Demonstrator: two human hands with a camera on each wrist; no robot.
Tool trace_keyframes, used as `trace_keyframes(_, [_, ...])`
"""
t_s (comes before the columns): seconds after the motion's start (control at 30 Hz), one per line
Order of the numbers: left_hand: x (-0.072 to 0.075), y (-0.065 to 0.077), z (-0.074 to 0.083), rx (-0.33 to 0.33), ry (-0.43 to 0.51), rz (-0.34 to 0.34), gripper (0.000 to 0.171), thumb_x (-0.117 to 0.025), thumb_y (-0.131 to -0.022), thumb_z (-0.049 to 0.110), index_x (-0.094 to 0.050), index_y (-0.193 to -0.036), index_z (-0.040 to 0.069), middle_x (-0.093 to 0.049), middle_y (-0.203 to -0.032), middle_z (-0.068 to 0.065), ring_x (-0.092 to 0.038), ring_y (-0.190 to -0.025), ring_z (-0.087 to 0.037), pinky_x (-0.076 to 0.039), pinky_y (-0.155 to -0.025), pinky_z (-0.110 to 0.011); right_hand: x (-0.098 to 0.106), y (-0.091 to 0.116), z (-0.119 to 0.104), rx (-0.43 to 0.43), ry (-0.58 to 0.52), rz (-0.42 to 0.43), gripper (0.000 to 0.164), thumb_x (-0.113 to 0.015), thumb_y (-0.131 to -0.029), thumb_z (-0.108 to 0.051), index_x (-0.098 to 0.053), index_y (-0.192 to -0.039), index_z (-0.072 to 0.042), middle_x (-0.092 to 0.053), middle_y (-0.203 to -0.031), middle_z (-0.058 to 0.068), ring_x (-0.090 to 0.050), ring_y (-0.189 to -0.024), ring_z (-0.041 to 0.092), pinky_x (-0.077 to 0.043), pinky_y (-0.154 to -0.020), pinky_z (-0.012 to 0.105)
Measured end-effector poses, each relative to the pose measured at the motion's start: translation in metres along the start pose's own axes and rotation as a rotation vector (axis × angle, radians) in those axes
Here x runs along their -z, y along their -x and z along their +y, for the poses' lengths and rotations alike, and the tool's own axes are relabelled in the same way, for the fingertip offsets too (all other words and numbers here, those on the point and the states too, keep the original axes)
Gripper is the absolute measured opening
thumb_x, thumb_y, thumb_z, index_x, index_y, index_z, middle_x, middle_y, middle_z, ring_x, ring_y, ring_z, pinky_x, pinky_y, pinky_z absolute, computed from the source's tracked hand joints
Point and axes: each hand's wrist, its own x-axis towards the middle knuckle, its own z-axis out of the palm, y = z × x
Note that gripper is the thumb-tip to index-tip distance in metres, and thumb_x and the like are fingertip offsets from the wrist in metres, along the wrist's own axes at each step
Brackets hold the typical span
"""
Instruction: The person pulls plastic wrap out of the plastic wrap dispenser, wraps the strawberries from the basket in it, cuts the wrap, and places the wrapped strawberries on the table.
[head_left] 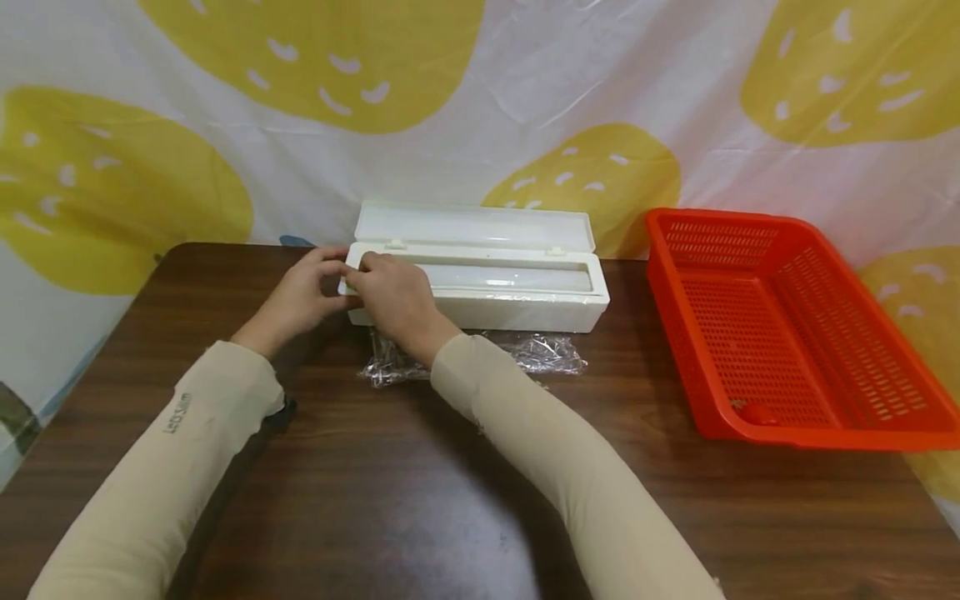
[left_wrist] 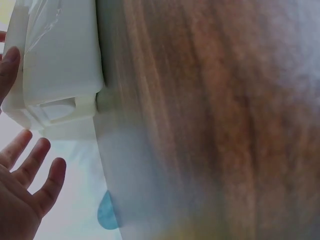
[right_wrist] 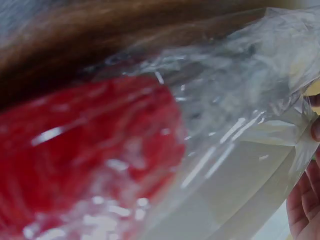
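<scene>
A long white box (head_left: 480, 312), a cling film dispenser by its look, stands with its lid (head_left: 472, 225) raised; a pale roll lies inside. Clear film (head_left: 551, 354) hangs crumpled along its front onto the tabletop. My left hand (head_left: 303, 292) is at the box's left end, thumb near the front edge; in the left wrist view its lower fingers (left_wrist: 35, 160) are spread and hold nothing. At that same corner my right hand (head_left: 397, 300) has curled fingers and seems to pinch the film; its fingertips are hidden. A blurred red shape (right_wrist: 95, 145) shows through film; its kind is unclear.
A red plastic basket (head_left: 675, 350) with slotted walls stands at the right, a small round red item (head_left: 757, 413) in its near corner. Behind the brown wooden table (head_left: 360, 492) hangs a white curtain with yellow shapes (head_left: 592, 158), close behind the raised lid.
</scene>
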Motion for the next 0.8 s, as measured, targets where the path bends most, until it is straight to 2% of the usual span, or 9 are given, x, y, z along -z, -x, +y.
trace_keyframes(0.17, [-0.004,-0.002,0.000,0.041,-0.001,-0.009,0.037,-0.073,-0.082,0.012,-0.064,-0.115,-0.002,-0.038,-0.147,-0.021,-0.033,-0.137,-0.041,-0.032,-0.109,-0.055,-0.003,0.007,0.011,0.012,-0.021,0.046,0.016,-0.066,-0.087,-0.028,-0.073,-0.101,-0.028,-0.068,-0.094,-0.007,-0.065,-0.084,0.012,-0.050,-0.068,0.026])
trace_keyframes(0.3, [-0.006,-0.003,-0.001,0.038,0.017,0.008,0.039,-0.076,-0.080,0.019,-0.065,-0.112,0.000,-0.040,-0.146,-0.019,-0.035,-0.135,-0.040,-0.034,-0.106,-0.054,-0.004,0.015,0.022,-0.011,-0.050,0.062,0.015,-0.067,-0.085,-0.018,-0.075,-0.095,-0.027,-0.067,-0.091,-0.006,-0.065,-0.083,0.012,-0.050,-0.071,0.027])
trace_keyframes(0.47, [-0.006,-0.001,-0.007,0.058,0.018,0.029,0.041,-0.078,-0.078,0.021,-0.066,-0.110,0.000,-0.041,-0.146,-0.018,-0.036,-0.135,-0.040,-0.035,-0.106,-0.054,0.000,0.017,0.025,-0.078,-0.094,-0.021,0.019,-0.061,-0.088,-0.017,-0.075,-0.095,-0.028,-0.068,-0.092,-0.006,-0.063,-0.083,0.014,-0.048,-0.069,0.028])
trace_keyframes(0.57, [-0.007,-0.001,-0.008,0.054,0.026,0.029,0.040,-0.078,-0.078,0.021,-0.066,-0.110,-0.001,-0.041,-0.145,-0.019,-0.037,-0.134,-0.040,-0.036,-0.105,-0.054,0.003,0.012,0.023,-0.175,-0.179,-0.075,0.019,-0.056,-0.090,-0.019,-0.072,-0.099,-0.023,-0.069,-0.092,-0.005,-0.061,-0.083,0.015,-0.048,-0.068,0.028])
trace_keyframes(0.67, [-0.011,-0.003,-0.006,0.033,0.042,0.015,0.040,-0.077,-0.078,0.022,-0.066,-0.110,-0.001,-0.041,-0.145,-0.019,-0.037,-0.134,-0.040,-0.036,-0.105,-0.054,0.003,0.006,0.021,-0.271,-0.258,-0.135,0.018,-0.055,-0.094,-0.029,-0.071,-0.100,-0.022,-0.068,-0.092,-0.004,-0.060,-0.083,0.015,-0.049,-0.068,0.027])
trace_keyframes(0.73, [-0.014,-0.004,-0.004,0.026,0.044,0.001,0.040,-0.077,-0.079,0.022,-0.066,-0.110,0.000,-0.041,-0.145,-0.019,-0.036,-0.134,-0.041,-0.034,-0.106,-0.055,0.002,0.003,0.019,-0.282,-0.253,-0.170,0.021,-0.056,-0.095,-0.036,-0.071,-0.100,-0.023,-0.067,-0.093,-0.004,-0.060,-0.084,0.014,-0.050,-0.069,0.026])
trace_keyframes(0.8, [-0.015,-0.005,-0.001,0.032,0.053,-0.006,0.040,-0.076,-0.079,0.021,-0.066,-0.111,0.000,-0.040,-0.146,-0.018,-0.035,-0.135,-0.040,-0.034,-0.107,-0.055,0.001,0.003,0.019,-0.230,-0.192,-0.160,0.023,-0.056,-0.094,-0.040,-0.073,-0.100,-0.026,-0.068,-0.094,-0.006,-0.060,-0.084,0.013,-0.050,-0.069,0.026])
